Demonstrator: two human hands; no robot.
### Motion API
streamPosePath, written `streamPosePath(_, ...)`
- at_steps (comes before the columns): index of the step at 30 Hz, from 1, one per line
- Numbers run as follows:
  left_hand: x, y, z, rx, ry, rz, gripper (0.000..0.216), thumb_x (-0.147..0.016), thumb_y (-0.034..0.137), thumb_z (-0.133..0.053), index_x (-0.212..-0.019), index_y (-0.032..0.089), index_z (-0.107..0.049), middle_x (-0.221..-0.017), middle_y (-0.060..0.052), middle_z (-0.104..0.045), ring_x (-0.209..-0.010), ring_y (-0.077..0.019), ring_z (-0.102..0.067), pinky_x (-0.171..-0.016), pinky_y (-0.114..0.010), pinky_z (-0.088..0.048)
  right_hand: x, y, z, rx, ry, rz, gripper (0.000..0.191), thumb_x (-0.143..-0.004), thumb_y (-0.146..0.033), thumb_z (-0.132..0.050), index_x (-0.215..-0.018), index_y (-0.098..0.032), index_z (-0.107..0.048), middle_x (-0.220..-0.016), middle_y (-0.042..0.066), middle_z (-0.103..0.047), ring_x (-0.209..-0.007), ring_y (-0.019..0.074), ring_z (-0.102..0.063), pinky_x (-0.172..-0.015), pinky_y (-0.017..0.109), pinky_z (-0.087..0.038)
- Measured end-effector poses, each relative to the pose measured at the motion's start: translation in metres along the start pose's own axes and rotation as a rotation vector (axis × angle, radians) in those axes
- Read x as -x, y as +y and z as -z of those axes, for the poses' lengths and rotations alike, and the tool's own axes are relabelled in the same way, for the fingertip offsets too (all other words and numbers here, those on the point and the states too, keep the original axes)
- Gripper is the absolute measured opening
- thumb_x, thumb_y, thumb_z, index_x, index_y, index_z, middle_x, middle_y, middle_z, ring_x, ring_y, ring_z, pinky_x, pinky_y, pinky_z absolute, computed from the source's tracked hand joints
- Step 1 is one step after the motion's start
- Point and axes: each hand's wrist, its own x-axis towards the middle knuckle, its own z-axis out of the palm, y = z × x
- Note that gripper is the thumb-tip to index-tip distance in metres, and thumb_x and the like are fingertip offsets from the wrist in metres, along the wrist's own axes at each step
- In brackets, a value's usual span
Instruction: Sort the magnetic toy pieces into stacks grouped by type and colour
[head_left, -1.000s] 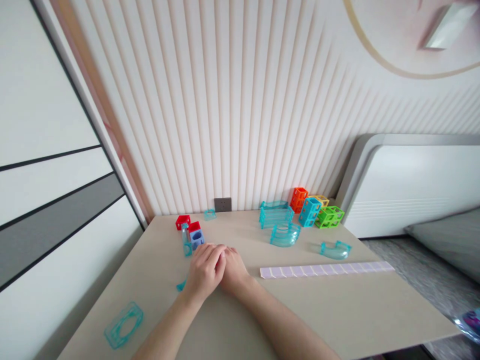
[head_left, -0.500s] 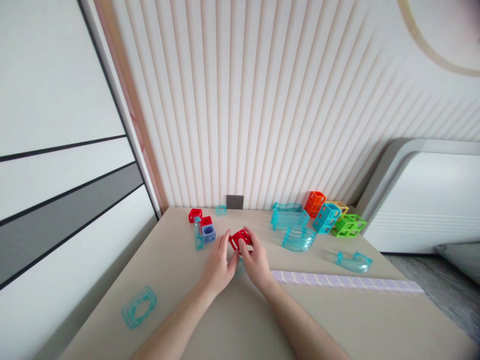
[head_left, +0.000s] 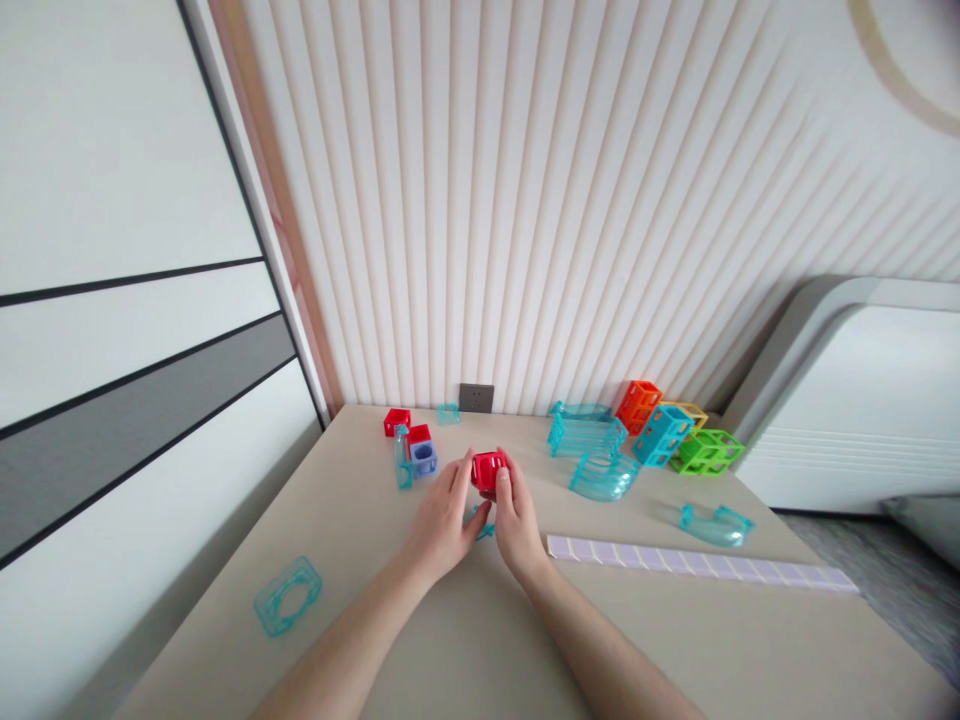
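Note:
Both of my hands meet at the middle of the beige table. Between their fingertips sits a small red open-frame cube, pinched by my left hand from the left and my right hand from the right. A small clear teal piece lies on the table just under the hands, partly hidden. To the left stand a red and blue cube cluster with an upright clear teal piece, and another red cube behind.
Clear teal track pieces and curved ones lie to the right. Orange, blue, yellow and green frame cubes stand by the ribbed wall. A pale purple strip runs right. A teal frame lies front left.
My clasped hands parted and lifted a red cube into view, then turned it slightly. The camera view shifted to the left and down.

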Motion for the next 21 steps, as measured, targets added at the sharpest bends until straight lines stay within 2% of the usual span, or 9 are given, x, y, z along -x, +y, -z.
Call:
streamPosePath(3, -0.002, 0.003, 0.003, 0.071, 0.106, 0.002, 0.054, -0.095, 0.024, -0.052, -0.145, 0.023, -0.032, -0.132, -0.015, -0.051, -0.124, -0.0279, -0.053, -0.101, -0.046, -0.049, 0.006, -0.002, 0.001, 0.104, -0.04, 0.096, 0.049, -0.099, -0.051, -0.042, -0.138, -0.023, -0.051, -0.132, 0.009, -0.063, -0.119, 0.0233, -0.06, -0.101, 0.038, -0.048)
streamPosePath(6, -0.003, 0.0, 0.005, 0.143, 0.219, 0.065, 0.039, -0.092, 0.02, -0.055, -0.129, 0.022, -0.045, -0.133, -0.015, -0.053, -0.125, -0.0278, -0.053, -0.101, -0.046, -0.048, 0.011, -0.01, 0.004, 0.215, -0.127, 0.146, 0.046, -0.102, -0.047, -0.037, -0.14, -0.024, -0.05, -0.133, 0.009, -0.063, -0.123, 0.023, -0.058, -0.103, 0.037, -0.046)
streamPosePath(9, -0.004, -0.005, 0.01, 0.249, 0.319, 0.222, 0.029, -0.084, 0.014, -0.056, -0.111, 0.021, -0.052, -0.109, -0.01, -0.065, -0.101, -0.0243, -0.065, -0.088, -0.04, -0.054, 0.013, -0.025, 0.007, 0.427, -0.306, 0.214, 0.047, -0.103, -0.044, -0.034, -0.144, -0.024, -0.046, -0.133, 0.01, -0.063, -0.122, 0.0231, -0.059, -0.102, 0.036, -0.045)
streamPosePath(11, -0.005, -0.008, 0.015, 0.288, 0.418, 0.342, 0.027, -0.077, 0.01, -0.056, -0.101, 0.022, -0.053, -0.092, -0.005, -0.067, -0.083, -0.021, -0.067, -0.076, -0.035, -0.055, 0.013, -0.033, 0.01, 0.62, -0.455, 0.245, 0.045, -0.102, -0.046, -0.036, -0.137, -0.024, -0.054, -0.128, 0.01, -0.065, -0.118, 0.0236, -0.061, -0.101, 0.036, -0.045)
streamPosePath(14, -0.008, -0.008, 0.02, 0.428, 0.533, 0.479, 0.029, -0.072, 0.01, -0.055, -0.098, 0.022, -0.053, -0.08, 0.001, -0.064, -0.064, -0.0156, -0.063, -0.062, -0.027, -0.052, 0.013, -0.038, 0.015, 0.868, -0.637, 0.295, 0.045, -0.095, -0.053, -0.05, -0.126, -0.023, -0.063, -0.125, 0.01, -0.067, -0.118, 0.0259, -0.06, -0.103, 0.038, -0.043)
streamPosePath(18, -0.008, -0.004, 0.016, 0.78, 0.537, 0.532, 0.033, -0.07, 0.008, -0.05, -0.099, 0.024, -0.053, -0.069, 0.006, -0.06, -0.048, -0.011, -0.054, -0.047, -0.02, -0.045, 0.013, -0.033, 0.017, 1.024, -0.769, 0.403, 0.068, -0.077, -0.053, -0.074, -0.136, -0.025, -0.055, -0.138, 0.012, -0.058, -0.13, 0.03, -0.048, -0.11, 0.043, -0.035)
streamPosePath(21, -0.006, 0.002, 0.01, 0.911, 0.495, 0.504, 0.027, -0.073, 0.008, -0.05, -0.096, 0.023, -0.054, -0.066, 0.006, -0.06, -0.051, -0.0114, -0.057, -0.05, -0.021, -0.047, 0.012, -0.032, 0.014, 1.068, -0.763, 0.386, 0.051, -0.081, -0.042, -0.071, -0.128, -0.023, -0.06, -0.129, 0.011, -0.064, -0.124, 0.0268, -0.054, -0.106, 0.038, -0.038)
